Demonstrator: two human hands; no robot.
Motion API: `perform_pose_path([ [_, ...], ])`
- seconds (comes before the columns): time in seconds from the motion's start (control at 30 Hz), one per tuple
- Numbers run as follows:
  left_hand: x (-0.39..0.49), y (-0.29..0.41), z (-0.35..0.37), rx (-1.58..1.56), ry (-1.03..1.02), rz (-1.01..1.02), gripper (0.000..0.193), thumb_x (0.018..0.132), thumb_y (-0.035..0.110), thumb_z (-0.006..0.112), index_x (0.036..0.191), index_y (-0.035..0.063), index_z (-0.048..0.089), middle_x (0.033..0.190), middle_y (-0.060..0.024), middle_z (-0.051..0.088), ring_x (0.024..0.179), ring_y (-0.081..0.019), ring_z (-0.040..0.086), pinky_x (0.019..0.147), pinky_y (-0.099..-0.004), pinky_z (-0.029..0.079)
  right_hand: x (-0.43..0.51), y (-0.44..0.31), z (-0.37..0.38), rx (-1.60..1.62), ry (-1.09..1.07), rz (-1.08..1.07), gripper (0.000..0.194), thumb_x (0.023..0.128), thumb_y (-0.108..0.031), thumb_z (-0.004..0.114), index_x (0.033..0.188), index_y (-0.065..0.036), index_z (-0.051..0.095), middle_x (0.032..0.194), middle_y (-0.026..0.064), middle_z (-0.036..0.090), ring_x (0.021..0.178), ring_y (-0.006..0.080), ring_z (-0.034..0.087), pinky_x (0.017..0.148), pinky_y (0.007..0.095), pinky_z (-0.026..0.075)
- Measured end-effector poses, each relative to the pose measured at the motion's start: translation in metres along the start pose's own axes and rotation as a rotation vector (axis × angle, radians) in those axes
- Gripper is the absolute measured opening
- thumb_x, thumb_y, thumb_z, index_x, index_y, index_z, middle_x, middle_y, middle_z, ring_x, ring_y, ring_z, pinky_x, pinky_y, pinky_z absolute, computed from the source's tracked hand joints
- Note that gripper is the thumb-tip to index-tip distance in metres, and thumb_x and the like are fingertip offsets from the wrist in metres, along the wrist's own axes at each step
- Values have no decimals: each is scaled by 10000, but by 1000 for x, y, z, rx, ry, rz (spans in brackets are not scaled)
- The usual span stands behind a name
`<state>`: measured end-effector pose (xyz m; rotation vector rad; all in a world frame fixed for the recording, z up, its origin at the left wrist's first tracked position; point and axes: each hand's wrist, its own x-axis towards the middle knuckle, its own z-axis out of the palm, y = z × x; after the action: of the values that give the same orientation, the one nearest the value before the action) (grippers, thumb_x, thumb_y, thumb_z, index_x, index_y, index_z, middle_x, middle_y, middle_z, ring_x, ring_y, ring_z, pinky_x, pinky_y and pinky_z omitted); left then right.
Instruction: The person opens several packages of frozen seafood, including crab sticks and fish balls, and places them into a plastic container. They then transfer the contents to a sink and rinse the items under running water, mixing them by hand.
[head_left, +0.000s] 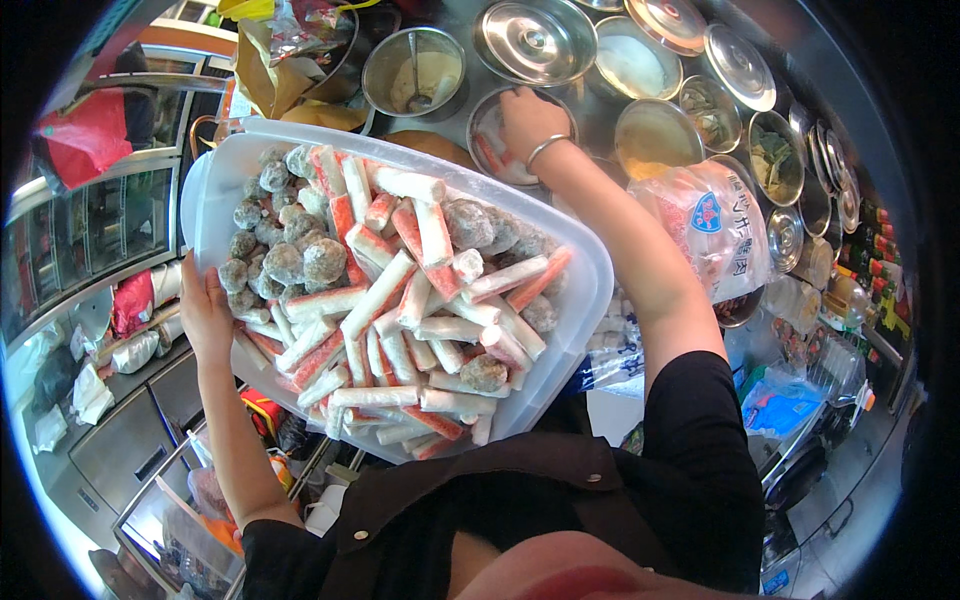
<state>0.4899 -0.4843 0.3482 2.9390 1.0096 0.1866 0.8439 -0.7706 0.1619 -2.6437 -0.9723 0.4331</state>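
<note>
A translucent plastic bin (592, 262) filled with frosted crab sticks (379, 296) and frosted brown balls (285, 262) rests tilted before my body. My left hand (206, 304) grips its left side, fingers over the rim. Beyond the bin's far edge, my right hand (529, 124), with a bangle at the wrist, reaches into a round metal bowl (574, 127). Red and white pieces (491, 154) lie in that bowl beside the hand. The fingertips are hidden, so whether they hold anything cannot be told.
A metal pot (414, 71) with a ladle stands beyond the bin. Lidded and open metal bowls (660, 139) crowd the counter at the right. A printed plastic bag (709, 225) lies by my right forearm. Glass-fronted cabinets (112, 195) are at the left.
</note>
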Motion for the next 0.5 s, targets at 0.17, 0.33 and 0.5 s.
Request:
perform_pose_path([
  [0.17,-3,3,0,5,6,-7,367,1001,159,453,1348,42,435,1124,-275,615,1013,-466,594,811,-496,477,-26,30,-33,987,148,175,429,772,-100,649,1161,-27,486,964,101,639,832,207,655,717,335,546],
  [0.33,-5,9,-3,23,-11,-26,376,997,153,455,1354,38,429,1118,-281,620,989,-476,602,794,-500,482,-34,41,-51,849,-130,59,231,773,-65,627,1004,-81,636,1032,97,635,903,238,644,770,360,501],
  [0.5,-9,18,-7,-1,16,25,370,1000,155,449,1352,43,431,1081,-280,629,963,-477,610,771,-494,485,-24,29,-36,-160,-196,-338,240,820,-146,639,1053,-139,699,1104,187,644,1022,357,638,834,428,520],
])
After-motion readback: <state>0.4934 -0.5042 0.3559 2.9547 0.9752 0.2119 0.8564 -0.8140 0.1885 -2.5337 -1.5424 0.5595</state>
